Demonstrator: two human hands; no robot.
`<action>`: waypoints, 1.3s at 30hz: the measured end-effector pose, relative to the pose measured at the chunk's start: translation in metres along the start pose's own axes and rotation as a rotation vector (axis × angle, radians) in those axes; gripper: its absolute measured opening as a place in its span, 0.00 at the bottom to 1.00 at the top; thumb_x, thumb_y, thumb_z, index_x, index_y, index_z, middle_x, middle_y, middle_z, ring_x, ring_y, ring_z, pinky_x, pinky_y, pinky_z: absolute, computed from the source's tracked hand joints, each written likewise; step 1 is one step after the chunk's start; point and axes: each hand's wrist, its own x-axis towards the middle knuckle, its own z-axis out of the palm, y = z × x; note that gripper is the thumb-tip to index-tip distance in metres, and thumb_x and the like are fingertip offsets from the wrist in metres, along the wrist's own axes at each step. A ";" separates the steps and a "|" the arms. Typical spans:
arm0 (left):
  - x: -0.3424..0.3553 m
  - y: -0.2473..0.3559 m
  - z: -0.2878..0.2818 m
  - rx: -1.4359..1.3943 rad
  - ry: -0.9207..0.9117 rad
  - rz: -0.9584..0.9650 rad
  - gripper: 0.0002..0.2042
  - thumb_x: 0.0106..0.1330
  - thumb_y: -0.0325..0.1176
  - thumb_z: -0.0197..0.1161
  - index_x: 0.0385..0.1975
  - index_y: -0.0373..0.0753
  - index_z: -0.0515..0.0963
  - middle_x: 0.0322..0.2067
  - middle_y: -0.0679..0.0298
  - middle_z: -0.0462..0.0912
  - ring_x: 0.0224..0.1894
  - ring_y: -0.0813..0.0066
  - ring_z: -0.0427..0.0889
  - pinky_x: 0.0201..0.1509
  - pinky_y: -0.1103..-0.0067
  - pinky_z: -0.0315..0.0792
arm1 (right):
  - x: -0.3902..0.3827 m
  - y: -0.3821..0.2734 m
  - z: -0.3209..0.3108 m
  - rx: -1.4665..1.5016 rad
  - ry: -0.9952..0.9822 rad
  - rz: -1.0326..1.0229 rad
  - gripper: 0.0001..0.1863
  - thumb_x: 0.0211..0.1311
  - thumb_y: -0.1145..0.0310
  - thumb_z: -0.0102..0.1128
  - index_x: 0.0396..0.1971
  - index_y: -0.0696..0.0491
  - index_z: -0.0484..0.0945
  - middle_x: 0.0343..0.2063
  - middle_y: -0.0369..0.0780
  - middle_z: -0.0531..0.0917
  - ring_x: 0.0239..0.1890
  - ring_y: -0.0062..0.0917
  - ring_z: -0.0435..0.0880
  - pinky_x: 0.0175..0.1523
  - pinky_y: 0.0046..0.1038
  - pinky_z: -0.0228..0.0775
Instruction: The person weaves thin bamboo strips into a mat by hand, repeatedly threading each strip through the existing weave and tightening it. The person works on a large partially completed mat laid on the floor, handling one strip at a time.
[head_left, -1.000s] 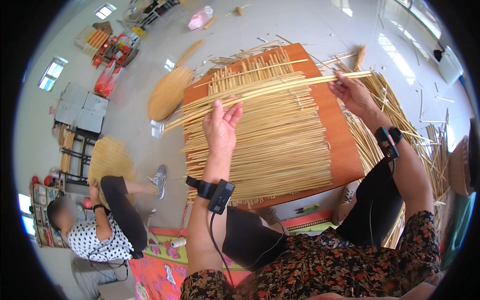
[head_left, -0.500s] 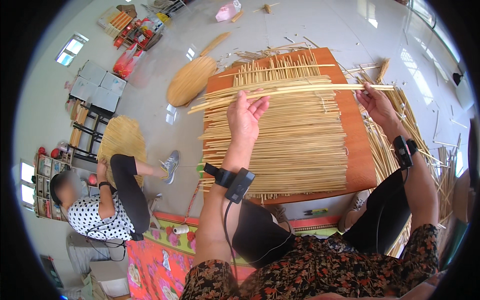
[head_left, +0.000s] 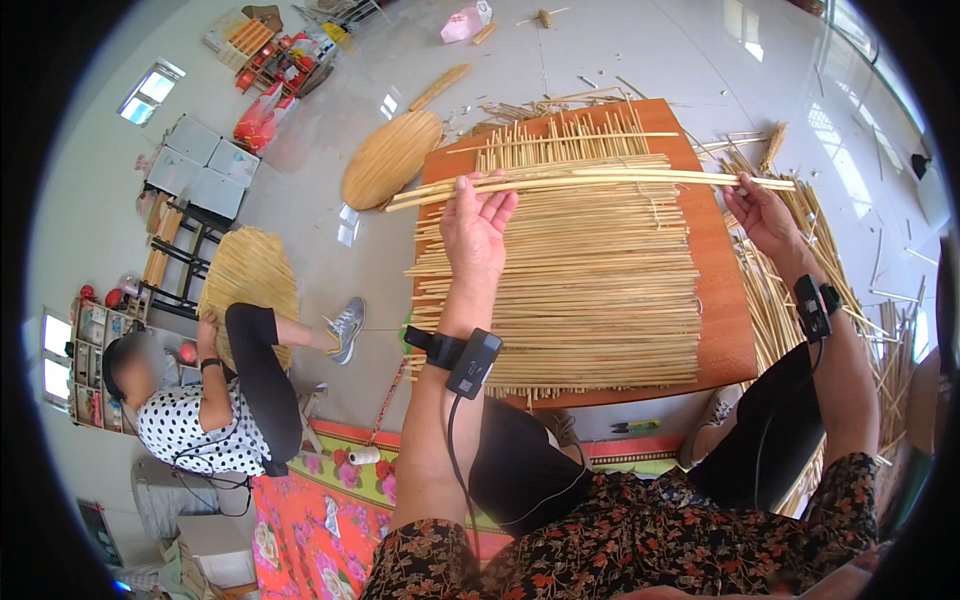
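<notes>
Orange table [head_left: 722, 320] fills mid-frame, and over its upper part go long stalks [head_left: 620, 176], likely light, springy and snappable, right hand [head_left: 762, 214] pinching near one end, left hand [head_left: 474, 236] apparently pinching further in, a sound two-point hold.

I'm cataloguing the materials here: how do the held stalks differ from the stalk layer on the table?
The held stalks are only a few, while the stalk layer has many, packed side by side. The held stalks span the left hand and right hand; the stalk layer lies on the table. Both are pale straw-yellow and run mostly left to right.
</notes>
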 end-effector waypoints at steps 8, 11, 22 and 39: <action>0.006 0.004 -0.012 -0.001 0.023 -0.051 0.13 0.81 0.42 0.53 0.49 0.37 0.69 0.51 0.43 0.83 0.55 0.47 0.85 0.56 0.60 0.85 | -0.003 -0.001 0.001 0.020 -0.042 0.003 0.10 0.78 0.69 0.57 0.50 0.59 0.79 0.43 0.42 0.85 0.48 0.30 0.88 0.59 0.30 0.85; 0.009 0.000 -0.019 0.017 0.037 -0.052 0.12 0.81 0.41 0.53 0.47 0.37 0.70 0.51 0.43 0.82 0.57 0.45 0.83 0.59 0.57 0.83 | -0.005 0.001 0.004 0.013 -0.026 -0.007 0.10 0.78 0.69 0.57 0.51 0.58 0.78 0.44 0.42 0.84 0.49 0.32 0.88 0.60 0.31 0.84; 0.025 -0.013 -0.040 0.028 -0.027 0.042 0.16 0.79 0.46 0.57 0.47 0.38 0.70 0.48 0.49 0.83 0.54 0.49 0.85 0.56 0.59 0.84 | -0.012 0.000 0.028 0.023 0.027 -0.041 0.11 0.76 0.68 0.61 0.48 0.60 0.79 0.42 0.42 0.84 0.48 0.32 0.87 0.62 0.32 0.83; -0.047 -0.033 0.075 1.330 -0.493 0.841 0.11 0.62 0.31 0.75 0.42 0.39 0.84 0.36 0.64 0.88 0.35 0.71 0.86 0.39 0.75 0.79 | -0.029 0.020 0.078 0.020 0.039 -0.034 0.11 0.76 0.68 0.61 0.44 0.62 0.79 0.39 0.43 0.86 0.46 0.32 0.90 0.57 0.31 0.87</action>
